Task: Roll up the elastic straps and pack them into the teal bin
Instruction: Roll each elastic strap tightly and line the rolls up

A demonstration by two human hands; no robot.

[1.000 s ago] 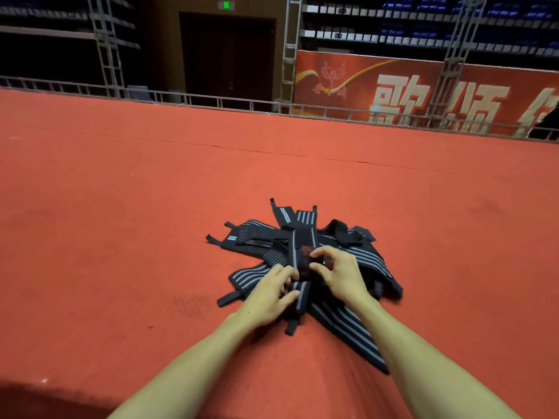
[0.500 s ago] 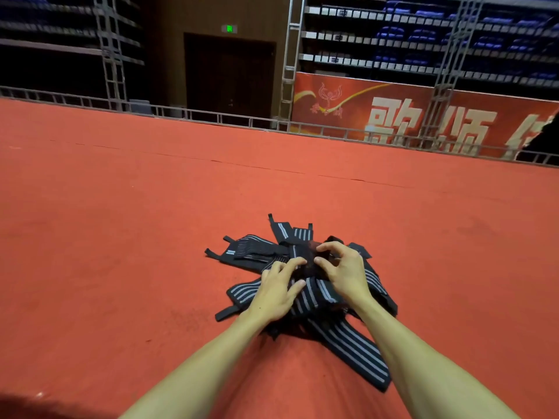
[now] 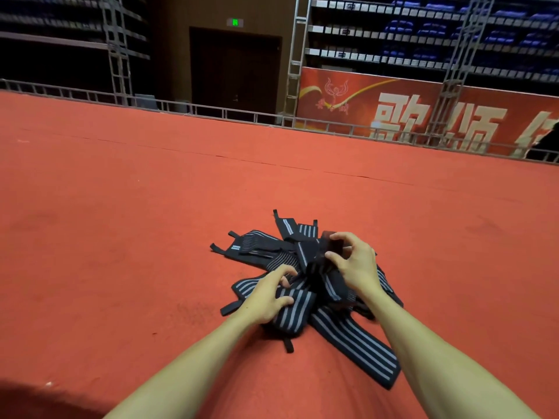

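Observation:
A heap of black elastic straps with grey stripes (image 3: 354,340) lies on the red carpet in front of me. My right hand (image 3: 358,269) is raised over the heap's far side and pinches the dark end of one strap (image 3: 332,246) between thumb and fingers. My left hand (image 3: 269,294) rests on the near left of the heap, its curled fingers gripping a striped strap (image 3: 295,313). No teal bin is in view.
The red carpet (image 3: 121,237) spreads wide on all sides. A low metal railing (image 3: 211,111) runs along its far edge, with truss columns, a dark doorway and a red banner (image 3: 408,116) behind it.
My right hand has lifted the strap end up and away from the heap. My left hand has slid down and left onto a striped strap. The hands are further apart.

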